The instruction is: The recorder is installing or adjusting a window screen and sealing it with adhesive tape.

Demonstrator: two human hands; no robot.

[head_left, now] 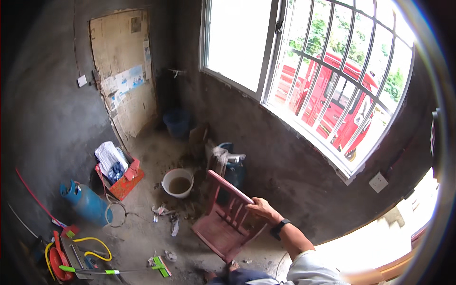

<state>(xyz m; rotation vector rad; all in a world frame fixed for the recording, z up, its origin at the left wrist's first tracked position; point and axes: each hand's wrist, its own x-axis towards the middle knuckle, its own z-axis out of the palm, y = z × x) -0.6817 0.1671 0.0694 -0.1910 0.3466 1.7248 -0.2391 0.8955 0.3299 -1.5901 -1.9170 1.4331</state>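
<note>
My right hand (262, 210), with a dark band at its wrist, is closed round the top rail of a reddish-brown wooden chair (218, 234). The slatted backrest rises toward the window side, and the seat spreads toward the lower left. The chair's legs are hidden, so I cannot tell whether they touch the floor. My left hand is out of view. Below the chair, my feet and dark trousers (242, 278) show at the lower edge.
A white bucket (178, 183) of murky water stands beyond the chair. Leftward are a blue gas cylinder (88, 203), a red box (127, 184) with cloths, a red dustpan (58, 261) and a green squeegee head (162, 266). Litter (174, 224) dots the floor. A barred window (332, 76) is at right.
</note>
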